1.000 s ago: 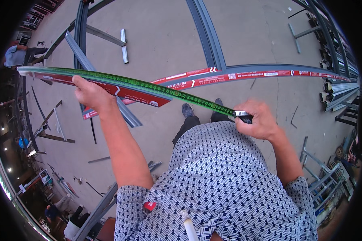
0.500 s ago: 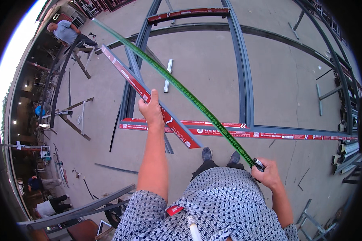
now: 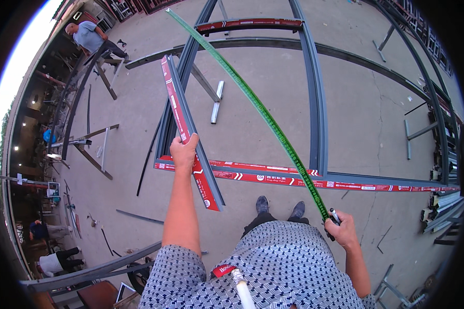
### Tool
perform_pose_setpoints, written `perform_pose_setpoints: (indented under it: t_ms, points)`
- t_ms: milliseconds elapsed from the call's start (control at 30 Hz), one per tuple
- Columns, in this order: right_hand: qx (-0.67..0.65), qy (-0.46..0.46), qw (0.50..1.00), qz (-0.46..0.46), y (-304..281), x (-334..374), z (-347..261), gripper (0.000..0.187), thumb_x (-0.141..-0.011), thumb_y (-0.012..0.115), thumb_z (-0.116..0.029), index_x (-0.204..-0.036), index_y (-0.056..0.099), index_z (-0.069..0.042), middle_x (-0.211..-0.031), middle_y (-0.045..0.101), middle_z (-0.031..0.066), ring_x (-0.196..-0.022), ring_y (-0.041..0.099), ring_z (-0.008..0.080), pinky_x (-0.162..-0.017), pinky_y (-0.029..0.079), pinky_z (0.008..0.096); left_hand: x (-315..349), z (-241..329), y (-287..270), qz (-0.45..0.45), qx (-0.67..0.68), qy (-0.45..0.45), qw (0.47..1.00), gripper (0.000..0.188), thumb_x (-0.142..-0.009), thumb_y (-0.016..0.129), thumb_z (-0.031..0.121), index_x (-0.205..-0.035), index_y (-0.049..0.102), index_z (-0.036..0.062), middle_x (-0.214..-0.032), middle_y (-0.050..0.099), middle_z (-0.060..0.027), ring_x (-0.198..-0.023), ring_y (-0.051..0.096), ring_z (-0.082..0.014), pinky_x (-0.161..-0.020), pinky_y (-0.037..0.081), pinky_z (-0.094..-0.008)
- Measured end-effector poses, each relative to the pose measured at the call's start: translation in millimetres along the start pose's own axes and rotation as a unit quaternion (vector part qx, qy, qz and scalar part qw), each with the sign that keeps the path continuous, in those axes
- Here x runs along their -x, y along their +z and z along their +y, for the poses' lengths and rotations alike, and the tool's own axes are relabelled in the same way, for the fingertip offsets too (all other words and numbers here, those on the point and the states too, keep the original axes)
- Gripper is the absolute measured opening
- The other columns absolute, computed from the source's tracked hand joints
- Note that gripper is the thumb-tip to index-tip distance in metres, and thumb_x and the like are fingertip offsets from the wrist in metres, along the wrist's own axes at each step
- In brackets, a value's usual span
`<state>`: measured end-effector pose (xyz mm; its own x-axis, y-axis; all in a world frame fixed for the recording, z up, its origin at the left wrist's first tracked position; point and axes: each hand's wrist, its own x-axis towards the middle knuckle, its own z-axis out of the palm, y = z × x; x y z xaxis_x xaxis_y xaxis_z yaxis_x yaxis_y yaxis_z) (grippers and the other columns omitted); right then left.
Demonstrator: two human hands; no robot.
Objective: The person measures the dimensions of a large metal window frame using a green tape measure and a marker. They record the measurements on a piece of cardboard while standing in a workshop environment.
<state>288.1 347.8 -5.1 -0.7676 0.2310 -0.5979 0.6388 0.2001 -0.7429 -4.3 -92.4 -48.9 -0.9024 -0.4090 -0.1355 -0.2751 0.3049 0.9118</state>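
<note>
My left hand (image 3: 184, 153) is closed around a grey metal profile (image 3: 201, 177) whose side carries red protective film. The piece slants up and away from me, over the left corner of a large grey frame (image 3: 317, 98). In my right hand (image 3: 341, 228) I grip a tape measure (image 3: 329, 234), and a dark marker pen (image 3: 335, 215) sticks out of the same fist. The green blade (image 3: 263, 110) runs out long, bowing up and to the left across the frame; its far end hangs free beyond the profile's far end.
The frame's near rail (image 3: 273, 177), with red film, lies just ahead of my shoes (image 3: 263, 205). Curved dark bars (image 3: 90, 92) rest on stands at left, near another person (image 3: 90, 38). Metal lengths (image 3: 442, 208) are stacked at right. A curved beam (image 3: 103, 265) crosses the lower left.
The profile in my left hand has turned more upright and its near end has swung left and closer to me. The tape blade has swung rightward at its far end.
</note>
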Motion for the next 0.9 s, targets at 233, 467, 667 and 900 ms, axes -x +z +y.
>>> perform_pose_setpoints:
  t_ms: [233, 467, 667, 900]
  points:
    - [-0.005, 0.041, 0.999, 0.022, 1.6, 5.8, -4.3, 0.016, -0.086, 0.069, -0.017, -0.082, 0.067, -0.002, -0.062, 0.058, -0.0014, -0.055, 0.054, 0.0077, -0.050, 0.042, 0.0292, -10.9, -20.4, -13.7, 0.003, -0.109, 0.005, 0.994, 0.040, -0.083, 0.079, 0.032, -0.096, 0.070, -0.0046, -0.091, 0.074, -0.0122, -0.080, 0.069, -0.0163, -0.076, 0.056, -0.0342]
    - [0.012, 0.049, 0.998, 0.025, 5.0, 2.0, 6.9, 0.024, -0.087, 0.071, -0.025, -0.090, 0.070, -0.001, -0.069, 0.057, -0.0031, -0.065, 0.052, 0.0074, -0.058, 0.043, 0.0297, -17.9, -37.5, -9.4, -0.020, -0.171, 0.039, 0.984, 0.048, -0.090, 0.077, 0.039, -0.100, 0.072, -0.0070, -0.090, 0.075, -0.0160, -0.080, 0.070, -0.0192, -0.078, 0.055, -0.0370]
    - [-0.010, 0.029, 0.999, 0.044, 13.9, 6.9, 19.5, 0.021, -0.087, 0.071, -0.022, -0.092, 0.071, -0.001, -0.070, 0.058, -0.0042, -0.064, 0.052, 0.0054, -0.056, 0.041, 0.0266, -23.2, -43.3, -10.8, -0.022, -0.196, 0.025, 0.980, 0.059, -0.091, 0.078, 0.045, -0.113, 0.065, -0.0084, -0.099, 0.073, -0.0170, -0.088, 0.069, -0.0220, -0.082, 0.055, -0.0382]
    - [-0.021, 0.014, 0.996, 0.089, 20.5, 16.9, 22.0, 0.022, -0.086, 0.071, -0.023, -0.084, 0.068, -0.001, -0.066, 0.052, -0.0043, -0.064, 0.047, 0.0058, -0.057, 0.040, 0.0289, -13.5, -29.2, -5.8, 0.024, -0.223, 0.029, 0.974, 0.068, -0.094, 0.074, 0.045, -0.130, 0.057, -0.0092, -0.114, 0.069, -0.0195, -0.101, 0.067, -0.0264, -0.094, 0.052, -0.0380]
